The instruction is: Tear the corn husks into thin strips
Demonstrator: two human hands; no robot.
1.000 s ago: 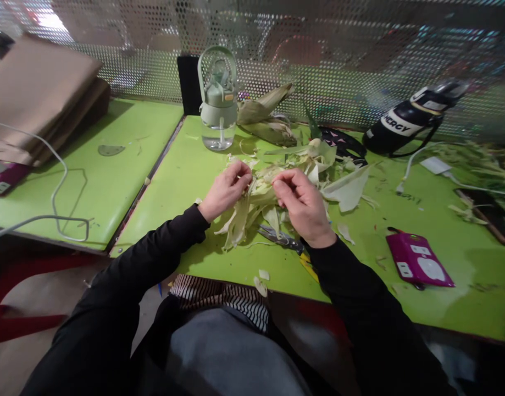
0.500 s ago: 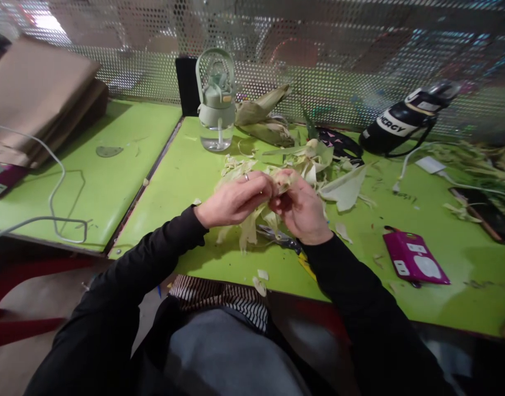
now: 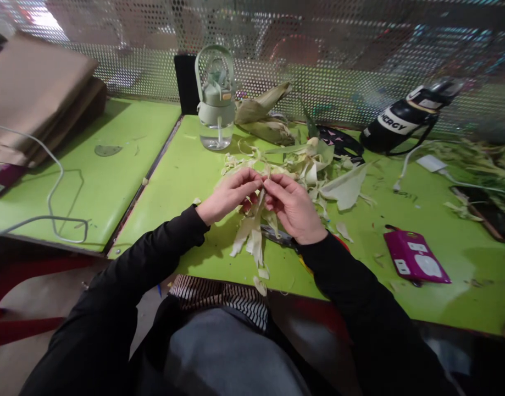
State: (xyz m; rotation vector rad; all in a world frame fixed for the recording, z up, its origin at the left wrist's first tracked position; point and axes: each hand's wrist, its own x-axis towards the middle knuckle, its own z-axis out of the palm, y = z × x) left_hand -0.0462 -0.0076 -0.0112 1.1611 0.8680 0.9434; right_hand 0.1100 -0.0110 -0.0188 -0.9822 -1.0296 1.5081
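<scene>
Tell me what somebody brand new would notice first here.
Most likely the left hand and right hand, meeting at mid-picture with their grip on pale husk strips that hang toward the table's near edge. After that, probably the vivid purple power block to the right, and the black bottle with a white band at the back right.

Green-topped bottle (image 3: pixel 216 110), tilted black flask (image 3: pixel 394 125), and probably a phone (image 3: pixel 486 214).
</scene>
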